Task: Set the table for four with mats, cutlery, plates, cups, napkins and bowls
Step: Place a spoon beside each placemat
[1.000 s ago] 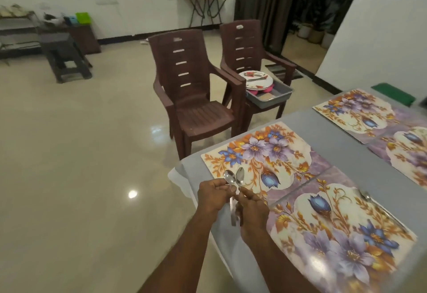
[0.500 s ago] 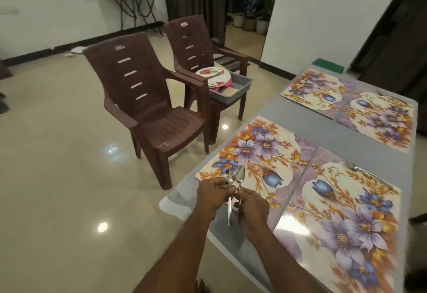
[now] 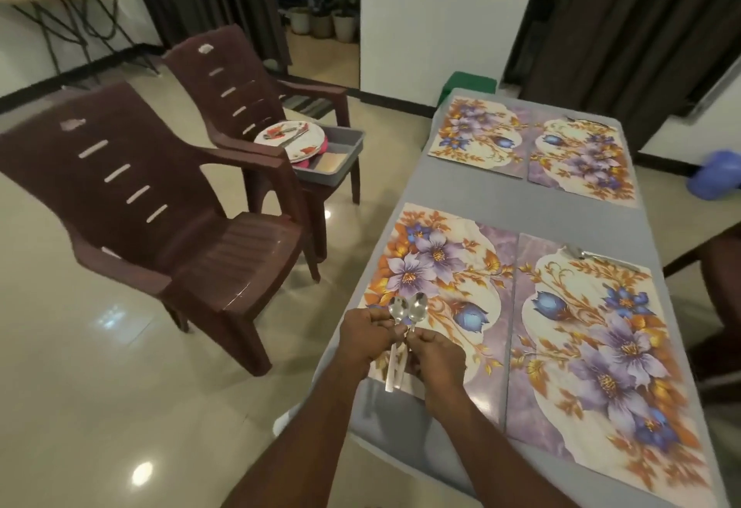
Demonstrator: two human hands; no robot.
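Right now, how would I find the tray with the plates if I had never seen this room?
Look left of the grey table at the two brown plastic chairs. On the seat of the farther chair, the one nearer the doorway, sits a grey tray. It holds a stack of white plates with red patterns; the nearer chair has nothing on its seat.

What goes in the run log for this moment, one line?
stage: cutlery | left hand: grips spoon | right hand: grips spoon | two spoons: over near-left mat | plates: in tray on chair
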